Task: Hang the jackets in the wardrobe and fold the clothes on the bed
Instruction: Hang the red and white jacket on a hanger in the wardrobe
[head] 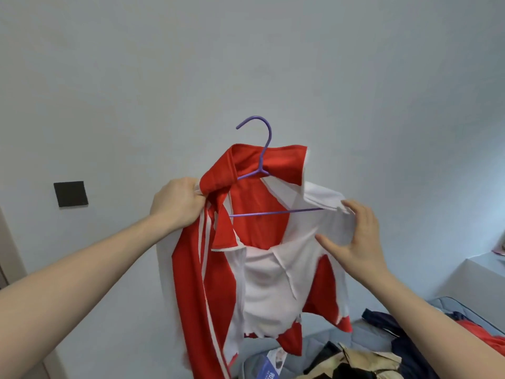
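The red and white jacket [246,242] is up in the air in front of the wall [273,64], held at arm's length, with the purple hanger [262,170] already inside it and the hook poking out at twelve o'clock above the collar. The left hand [177,201] is at nine o'clock from the hanger's neck, fist clamped tight on a bunch of red shoulder cloth, and it seems to be carrying the whole weight. The hanger's bar runs roughly nine to three, tilted a little, and its three o'clock end is just slipping under the white shoulder. That is where the right hand [355,239] sits, fingers spread wide and relaxed, fingertips brushing the white cloth but not closed on anything. So the right hand is the nearer one to the loose end, and my read is that the next move is its job: pull that white shoulder over the bar's tip so the jacket sits square. Down at five o'clock, the bed [314,340] waits with a heap of clothes [382,348], dark, cream and red, not yet folded. The wardrobe is not in view.
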Tool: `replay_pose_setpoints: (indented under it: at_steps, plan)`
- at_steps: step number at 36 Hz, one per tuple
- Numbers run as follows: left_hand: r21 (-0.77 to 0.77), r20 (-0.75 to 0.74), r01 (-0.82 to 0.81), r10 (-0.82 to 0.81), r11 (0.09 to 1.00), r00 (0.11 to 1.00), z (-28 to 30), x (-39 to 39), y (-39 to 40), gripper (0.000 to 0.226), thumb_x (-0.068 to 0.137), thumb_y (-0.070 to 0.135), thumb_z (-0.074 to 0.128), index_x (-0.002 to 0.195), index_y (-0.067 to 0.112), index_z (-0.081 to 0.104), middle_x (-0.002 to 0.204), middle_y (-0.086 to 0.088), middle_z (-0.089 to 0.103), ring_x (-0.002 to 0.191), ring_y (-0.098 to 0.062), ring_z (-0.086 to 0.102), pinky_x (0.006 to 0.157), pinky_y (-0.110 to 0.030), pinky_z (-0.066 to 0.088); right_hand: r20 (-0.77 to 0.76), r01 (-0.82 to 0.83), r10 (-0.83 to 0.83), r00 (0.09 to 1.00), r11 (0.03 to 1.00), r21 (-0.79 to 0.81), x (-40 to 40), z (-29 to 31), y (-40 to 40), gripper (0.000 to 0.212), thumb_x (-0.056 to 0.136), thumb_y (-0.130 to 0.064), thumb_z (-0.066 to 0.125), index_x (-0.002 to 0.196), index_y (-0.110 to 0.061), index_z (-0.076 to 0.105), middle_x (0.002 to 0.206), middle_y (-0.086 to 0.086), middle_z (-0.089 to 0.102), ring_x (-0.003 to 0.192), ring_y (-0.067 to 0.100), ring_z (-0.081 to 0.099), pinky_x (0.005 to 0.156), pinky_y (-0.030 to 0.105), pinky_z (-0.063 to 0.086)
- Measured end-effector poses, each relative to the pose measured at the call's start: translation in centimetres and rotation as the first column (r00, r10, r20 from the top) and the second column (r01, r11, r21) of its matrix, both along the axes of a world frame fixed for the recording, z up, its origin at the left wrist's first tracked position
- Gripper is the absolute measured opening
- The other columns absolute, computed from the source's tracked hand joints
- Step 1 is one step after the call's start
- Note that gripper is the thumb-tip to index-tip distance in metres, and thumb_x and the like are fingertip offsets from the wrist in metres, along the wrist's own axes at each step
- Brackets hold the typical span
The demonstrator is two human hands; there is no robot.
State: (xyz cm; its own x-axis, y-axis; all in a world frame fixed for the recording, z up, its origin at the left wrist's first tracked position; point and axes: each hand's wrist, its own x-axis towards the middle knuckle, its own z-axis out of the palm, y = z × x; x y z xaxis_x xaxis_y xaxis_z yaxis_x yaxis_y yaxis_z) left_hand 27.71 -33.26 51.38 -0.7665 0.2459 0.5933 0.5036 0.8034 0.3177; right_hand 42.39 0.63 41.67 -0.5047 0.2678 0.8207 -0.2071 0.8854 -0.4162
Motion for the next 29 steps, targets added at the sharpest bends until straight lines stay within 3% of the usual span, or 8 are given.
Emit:
replay_pose_setpoints:
  at_steps: [5,7,10,13,16,21,24,29]
  plan:
    - [-0.021,-0.04,-0.017,0.016,1.0,0.999,1.3,-0.3,-0.4,0.033,0.089,0.037,0.044,0.062,0.019,0.048,0.07,-0.002,0.053,0.069,-0.033,0.049,0.063,-0.035,0.038,0.266,0.039,0.095,0.959,0.889,-0.457,-0.8,-1.4,2.7,0.079,0.082,-0.041,0.083,0.147,-0.026,0.041,0.141,-0.004,0.051,0.122,0.015,0.053,0.101,0.036,0.045]
    - [-0.022,-0.044,-0.033,0.032,0.999,0.999,1.6,-0.4,-0.5,0.034,0.087,0.04,0.042,0.062,0.019,0.049,0.067,0.0,0.052,0.067,-0.033,0.049,0.062,-0.034,0.037,0.362,0.03,0.219,0.906,0.82,-0.571,-1.4,-2.1,3.6,0.054,0.088,-0.04,0.077,0.135,-0.024,0.055,0.129,0.0,0.064,0.108,0.018,0.064,0.091,0.038,0.053]
    - [-0.032,-0.044,-0.047,0.045,0.998,0.998,1.7,-1.0,-0.7,0.036,0.094,0.035,0.048,0.062,0.019,0.05,0.064,0.002,0.05,0.068,-0.034,0.051,0.061,-0.034,0.037,0.465,0.063,0.214,0.859,0.857,-0.511,-2.3,-3.5,4.3,0.026,0.095,-0.033,0.07,0.102,-0.008,0.073,0.097,0.007,0.075,0.09,0.028,0.07,0.081,0.039,0.056]
    - [-0.047,-0.06,-0.048,0.045,0.998,0.997,1.6,-1.8,-1.3,0.04,0.097,0.037,0.049,0.061,0.019,0.054,0.061,0.006,0.052,0.06,-0.026,0.052,0.053,-0.029,0.033,0.385,0.093,0.169,0.907,0.812,-0.576,-3.1,-4.4,4.8,0.044,0.098,-0.033,0.061,0.074,0.003,0.053,0.069,0.004,0.054,0.067,0.023,0.05,0.063,0.035,0.038]
    - [-0.083,-0.109,-0.087,0.078,0.993,0.991,1.4,-2.5,-2.6,0.042,0.097,0.041,0.049,0.061,0.02,0.054,0.059,0.009,0.052,0.054,-0.017,0.046,0.05,-0.027,0.028,0.274,0.137,0.047,0.961,0.778,-0.613,-3.6,-4.0,6.3,0.041,0.098,-0.026,0.056,0.063,-0.017,0.037,0.06,0.001,0.035,0.063,0.019,0.034,0.059,0.034,0.025]
    - [-0.222,-0.21,-0.181,0.135,0.958,0.968,0.2,-3.5,-4.2,0.032,0.093,0.034,0.052,0.064,0.019,0.049,0.063,0.001,0.058,0.06,-0.031,0.05,0.054,-0.032,0.031,0.128,0.147,-0.086,0.988,0.782,-0.605,-4.2,0.1,8.9,0.043,0.096,-0.017,0.06,0.056,-0.014,0.045,0.054,-0.002,0.042,0.058,0.015,0.036,0.054,0.035,0.031]
    - [-0.276,-0.247,-0.199,0.131,0.94,0.96,-0.8,-4.2,-4.4,0.023,0.094,0.039,0.054,0.08,0.023,0.064,0.079,-0.01,0.07,0.07,-0.038,0.062,0.059,-0.034,0.034,-0.056,0.032,-0.08,0.995,0.808,-0.588,-4.0,4.8,8.4,0.043,0.095,-0.017,0.058,0.054,-0.019,0.045,0.051,-0.007,0.038,0.056,0.009,0.032,0.055,0.035,0.03]
    - [-0.175,-0.172,-0.249,0.219,0.953,0.96,-1.9,-5.5,-4.5,0.017,0.093,0.036,0.058,0.095,0.023,0.069,0.09,-0.021,0.071,0.082,-0.047,0.066,0.063,-0.037,0.039,-0.3,-0.243,0.106,0.948,0.851,-0.466,-0.8,11.6,3.3,0.037,0.093,-0.018,0.056,0.062,-0.038,0.064,0.055,-0.022,0.051,0.057,-0.005,0.043,0.055,0.013,0.036]
